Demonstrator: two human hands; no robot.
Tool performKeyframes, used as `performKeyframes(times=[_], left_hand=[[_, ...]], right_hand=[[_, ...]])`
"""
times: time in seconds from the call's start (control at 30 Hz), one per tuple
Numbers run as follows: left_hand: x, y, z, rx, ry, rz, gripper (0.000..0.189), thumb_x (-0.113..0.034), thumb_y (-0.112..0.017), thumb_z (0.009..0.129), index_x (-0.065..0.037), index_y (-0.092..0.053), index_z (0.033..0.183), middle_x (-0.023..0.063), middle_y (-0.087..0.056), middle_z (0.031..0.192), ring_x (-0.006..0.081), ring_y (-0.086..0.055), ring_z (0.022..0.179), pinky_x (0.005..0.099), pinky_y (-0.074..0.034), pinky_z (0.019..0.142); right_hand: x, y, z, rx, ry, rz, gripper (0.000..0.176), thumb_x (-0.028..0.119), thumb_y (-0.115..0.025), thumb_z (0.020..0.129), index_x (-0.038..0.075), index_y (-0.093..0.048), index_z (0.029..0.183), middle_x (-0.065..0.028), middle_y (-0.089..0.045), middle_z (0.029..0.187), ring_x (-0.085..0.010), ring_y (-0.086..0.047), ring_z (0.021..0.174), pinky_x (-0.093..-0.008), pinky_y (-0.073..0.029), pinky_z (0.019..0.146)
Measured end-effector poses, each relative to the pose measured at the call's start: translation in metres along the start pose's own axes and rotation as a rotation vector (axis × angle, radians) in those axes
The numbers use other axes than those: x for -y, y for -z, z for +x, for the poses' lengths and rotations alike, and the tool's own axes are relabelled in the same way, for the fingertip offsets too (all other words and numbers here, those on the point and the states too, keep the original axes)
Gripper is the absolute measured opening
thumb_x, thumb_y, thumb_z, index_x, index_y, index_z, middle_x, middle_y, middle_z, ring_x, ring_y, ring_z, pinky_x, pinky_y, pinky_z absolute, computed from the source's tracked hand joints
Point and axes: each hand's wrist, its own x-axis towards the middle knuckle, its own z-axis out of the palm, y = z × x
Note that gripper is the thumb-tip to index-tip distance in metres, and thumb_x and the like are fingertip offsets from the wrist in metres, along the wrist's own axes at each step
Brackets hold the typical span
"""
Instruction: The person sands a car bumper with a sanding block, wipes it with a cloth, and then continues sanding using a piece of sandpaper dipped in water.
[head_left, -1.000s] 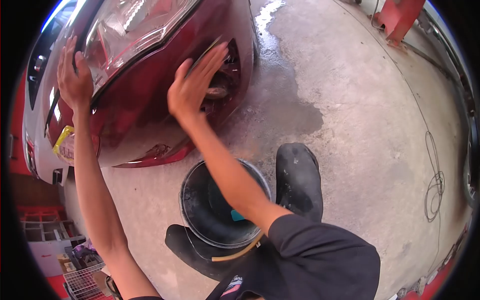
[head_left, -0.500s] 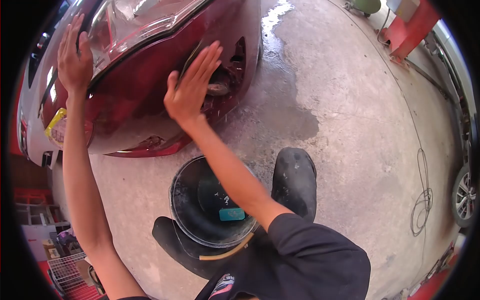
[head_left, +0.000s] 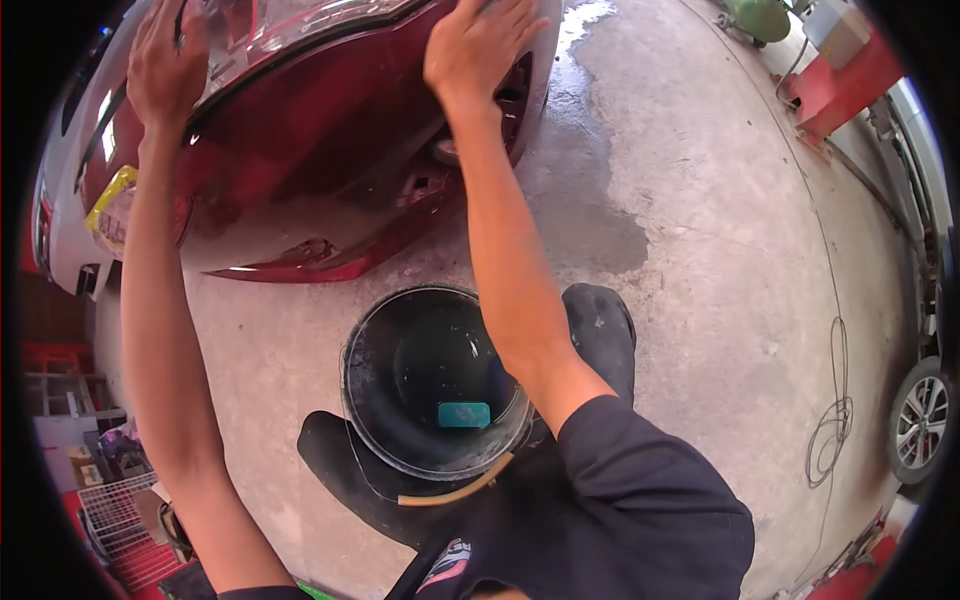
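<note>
My right hand (head_left: 478,52) lies over the upper right part of a dark red car panel (head_left: 300,140), its fingers stretched out and nothing seen in it. At the panel's left edge, my left hand (head_left: 165,75) is also open, with its upper fingertips near the frame's top. Whether either palm presses on the car cannot be made out. The panel looks wet and shiny, with cut-outs on its right side and a light unit edged in yellow tape (head_left: 112,205) at lower left. Between my legs stands a black bucket (head_left: 365,445) holding a teal block (head_left: 464,414).
A wet patch (head_left: 600,235) spreads over the concrete floor right of the car. A thin cable (head_left: 832,440) lies coiled at right, near another car's wheel (head_left: 920,420). A red lift post (head_left: 850,85) stands at upper right. A wire basket (head_left: 125,525) is at lower left.
My right hand has moved up and to the right across the panel, uncovering more of its lower cut-outs. My left hand has shifted slightly up. The view has tilted a little.
</note>
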Motion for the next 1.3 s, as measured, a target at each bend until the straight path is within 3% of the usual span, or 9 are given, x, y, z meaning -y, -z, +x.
performKeyframes(times=[0.1,0.2,0.3,0.4,0.6,0.8,0.93,1.13,1.3], left_hand=[[0.028,-0.02,-0.007,-0.072,0.01,0.151,0.042,-0.015,-0.052,0.102,-0.003,-0.066,0.14,0.017,-0.062,0.151,0.0382,-0.05,0.147,0.0462,-0.036,0.124],[0.018,-0.004,-0.004,-0.038,-0.036,0.187,0.042,-0.014,-0.052,0.102,-0.003,-0.065,0.141,0.0159,-0.062,0.151,0.038,-0.05,0.147,0.0459,-0.037,0.123],[0.01,-0.004,-0.003,-0.039,-0.007,0.171,0.042,-0.015,-0.052,0.102,-0.003,-0.065,0.141,0.0163,-0.062,0.151,0.0379,-0.051,0.146,0.0457,-0.037,0.123],[0.0,-0.003,-0.002,-0.004,0.102,0.164,0.043,-0.015,-0.053,0.101,-0.003,-0.065,0.141,0.0167,-0.061,0.152,0.0375,-0.05,0.147,0.0453,-0.037,0.124],[0.015,0.004,-0.002,0.002,-0.042,0.131,0.045,-0.015,-0.054,0.1,-0.005,-0.065,0.143,0.0173,-0.06,0.153,0.0376,-0.049,0.147,0.0455,-0.036,0.124],[0.016,-0.001,-0.005,-0.008,-0.036,0.107,0.045,-0.017,-0.054,0.1,-0.005,-0.064,0.143,0.0178,-0.06,0.153,0.0385,-0.049,0.147,0.0465,-0.037,0.123],[0.02,0.001,-0.003,-0.017,-0.036,0.144,0.045,-0.017,-0.054,0.1,-0.003,-0.065,0.141,0.0181,-0.061,0.151,0.0391,-0.05,0.146,0.0471,-0.037,0.123],[0.02,-0.002,-0.002,-0.021,-0.053,0.151,0.045,-0.018,-0.055,0.099,-0.003,-0.064,0.141,0.018,-0.06,0.152,0.039,-0.049,0.146,0.0475,-0.037,0.123],[0.014,0.001,-0.001,-0.012,-0.032,0.187,0.045,-0.017,-0.054,0.099,-0.004,-0.063,0.142,0.018,-0.06,0.152,0.039,-0.049,0.147,0.0476,-0.036,0.123]], right_hand=[[0.032,0.029,-0.053,0.181,0.098,0.008,0.08,0.026,-0.04,0.109,-0.02,-0.002,0.161,-0.0421,-0.001,0.171,-0.059,0.0,0.159,-0.0642,0.001,0.129],[0.044,0.029,-0.166,0.304,0.229,-0.014,0.08,0.028,-0.042,0.108,-0.021,-0.007,0.161,-0.0419,-0.004,0.17,-0.0576,-0.003,0.16,-0.0619,-0.002,0.131],[0.019,0.04,-0.078,0.273,0.367,-0.114,0.08,0.029,-0.042,0.109,-0.02,-0.007,0.161,-0.0411,-0.003,0.171,-0.0581,-0.004,0.16,-0.0622,-0.002,0.13],[0.015,0.033,-0.019,0.287,0.094,0.01,0.08,0.03,-0.039,0.11,-0.017,-0.002,0.163,-0.0383,-0.001,0.173,-0.0528,-0.004,0.162,-0.0624,-0.001,0.13],[0.036,0.026,-0.189,0.3,0.262,0.037,0.078,0.029,-0.039,0.11,-0.013,-0.003,0.165,-0.0366,-0.002,0.173,-0.0504,-0.001,0.163,-0.0646,0.0,0.129],[0.022,0.02,-0.052,0.163,0.008,-0.008,0.08,0.043,-0.03,0.113,-0.013,-0.006,0.165,-0.0352,-0.004,0.174,-0.0507,-0.005,0.162,-0.0651,-0.003,0.129],[0.062,0.019,-0.189,0.189,0.183,0.012,0.072,0.031,-0.03,0.113,-0.016,-0.01,0.163,-0.0341,-0.008,0.174,-0.0489,-0.006,0.163,-0.0687,-0.003,0.128],[0.029,0.029,-0.048,0.26,0.186,-0.156,0.079,0.032,-0.039,0.11,-0.019,-0.006,0.162,-0.0409,-0.004,0.171,-0.058,0.001,0.16,-0.0655,0.0,0.129],[0.047,0.03,-0.154,0.231,0.199,-0.017,0.081,0.035,-0.037,0.111,-0.017,-0.004,0.163,-0.0362,-0.005,0.173,-0.0541,-0.003,0.161,-0.0647,0.001,0.129]])
